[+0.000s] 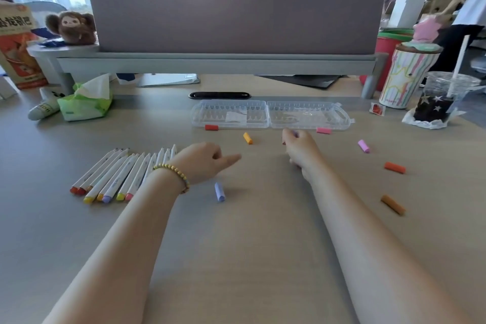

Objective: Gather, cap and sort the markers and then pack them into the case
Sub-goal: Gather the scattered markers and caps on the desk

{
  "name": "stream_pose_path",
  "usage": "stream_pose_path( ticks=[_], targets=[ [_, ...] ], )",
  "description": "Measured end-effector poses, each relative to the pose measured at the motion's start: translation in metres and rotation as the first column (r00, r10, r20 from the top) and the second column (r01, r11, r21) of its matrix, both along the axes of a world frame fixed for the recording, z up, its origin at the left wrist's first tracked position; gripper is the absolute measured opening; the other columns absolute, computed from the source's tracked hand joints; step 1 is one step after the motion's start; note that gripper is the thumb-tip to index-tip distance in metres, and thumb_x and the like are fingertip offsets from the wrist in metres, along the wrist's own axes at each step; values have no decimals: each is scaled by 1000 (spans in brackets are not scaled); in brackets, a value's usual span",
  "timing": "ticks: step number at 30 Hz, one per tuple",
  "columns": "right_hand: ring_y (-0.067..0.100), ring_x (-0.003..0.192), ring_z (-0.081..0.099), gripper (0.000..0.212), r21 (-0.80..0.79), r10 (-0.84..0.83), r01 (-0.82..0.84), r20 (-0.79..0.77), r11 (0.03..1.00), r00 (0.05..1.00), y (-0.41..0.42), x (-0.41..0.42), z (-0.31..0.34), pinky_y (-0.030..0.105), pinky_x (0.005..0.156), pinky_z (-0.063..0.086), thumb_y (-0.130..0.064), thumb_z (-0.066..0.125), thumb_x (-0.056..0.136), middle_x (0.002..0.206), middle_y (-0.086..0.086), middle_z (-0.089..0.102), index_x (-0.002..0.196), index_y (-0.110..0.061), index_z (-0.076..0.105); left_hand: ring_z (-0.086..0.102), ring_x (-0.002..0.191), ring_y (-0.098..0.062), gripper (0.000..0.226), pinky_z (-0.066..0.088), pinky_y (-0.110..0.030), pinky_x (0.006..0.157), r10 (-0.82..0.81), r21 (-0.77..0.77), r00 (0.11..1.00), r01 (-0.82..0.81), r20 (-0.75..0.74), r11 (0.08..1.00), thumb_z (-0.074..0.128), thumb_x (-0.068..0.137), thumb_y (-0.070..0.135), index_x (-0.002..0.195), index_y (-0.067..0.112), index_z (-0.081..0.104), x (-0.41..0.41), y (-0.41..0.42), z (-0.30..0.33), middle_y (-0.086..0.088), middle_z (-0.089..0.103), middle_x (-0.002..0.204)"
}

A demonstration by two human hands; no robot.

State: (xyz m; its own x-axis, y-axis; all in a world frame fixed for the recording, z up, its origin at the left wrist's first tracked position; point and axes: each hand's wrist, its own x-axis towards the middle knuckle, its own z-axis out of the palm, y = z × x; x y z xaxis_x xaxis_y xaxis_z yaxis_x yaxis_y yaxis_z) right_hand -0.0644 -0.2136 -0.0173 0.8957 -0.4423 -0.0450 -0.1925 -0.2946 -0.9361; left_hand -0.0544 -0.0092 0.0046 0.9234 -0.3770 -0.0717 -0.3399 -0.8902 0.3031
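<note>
Clear case (268,114); white markers (121,173); lavender cap (219,191); striped cup (401,79).

The orange box (15,42) at far left bears partly readable Chinese characters.

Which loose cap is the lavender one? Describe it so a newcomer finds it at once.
Start at the row of white markers on the left of the desk. Just right of it is the left hand with a beaded bracelet; the lavender cap lies right below that hand. It is the only pale blue-purple cap, apart from the others.
</note>
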Motion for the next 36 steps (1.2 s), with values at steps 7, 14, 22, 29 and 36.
stream_pose_path(
  ticks=[7,14,22,29,36],
  targets=[
    [9,43,27,21,486,48,-62,41,872,998,2,4,-3,16,31,17,-6,35,85,67,3,38,65,-14,37,41,57,-18,56,31,-26,55,-112,425,986,155,-124,892,45,89,56,54,12,40,-22,-6,11,-1,40,56],
    [6,41,33,31,783,55,-97,80,615,995,6,1,-2,14,32,19,-39,48,96,69,3,50,79,-13,48,38,54,-14,44,37,-26,66,-87,376,996,83,-6,923,37,96,35,58,11,38,-16,-16,-1,-2,40,59],
    [6,39,37,27,860,-62,-30,72,510,995,6,10,-4,15,30,19,-35,49,97,61,-1,48,79,-15,45,33,44,-5,25,18,-14,37,-165,-769,858,-331,-487,547,39,96,16,77,10,53,7,-7,-10,0,45,67],
    [7,47,37,33,838,-102,-20,90,546,991,11,16,-1,14,31,18,-38,46,97,62,0,46,75,-13,45,31,40,-3,28,19,-12,29,-348,-773,712,-631,-610,65,44,94,20,66,18,42,22,-21,-12,5,36,61],
    [8,51,42,22,496,-116,26,151,868,982,23,29,-5,17,38,28,-26,48,97,62,-2,46,78,-14,53,47,36,-3,17,34,-14,33,31,-824,825,-565,-564,43,47,97,28,98,11,48,47,-36,-17,1,43,59]
  ],
)
